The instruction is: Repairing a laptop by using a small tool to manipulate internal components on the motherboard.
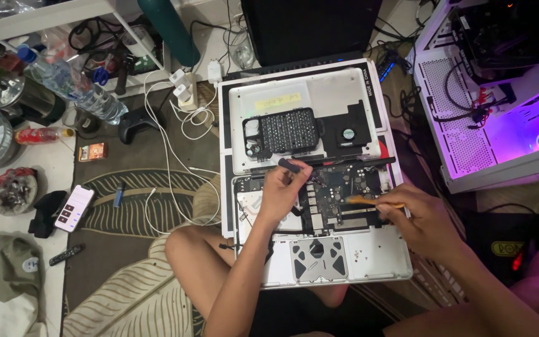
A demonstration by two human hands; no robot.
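The silver aluminium laptop (369,253) lies opened, its bottom cover (319,93) off at twelve o'clock. The left hand (282,190) pinches a small dark tool (289,165); the right hand (422,218) pinches an orange-handled brush (369,201) on the dark green circuit board (338,193). Reassembly remains.

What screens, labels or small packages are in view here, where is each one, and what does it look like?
Phone: on the rug at left, lit white screen with dark tiles.
Yellow sticker: on the silver laptop cover, pale rectangle.
Small box: on the rug above the phone, orange and dark.
Laptop screen: top centre, black, unlit.
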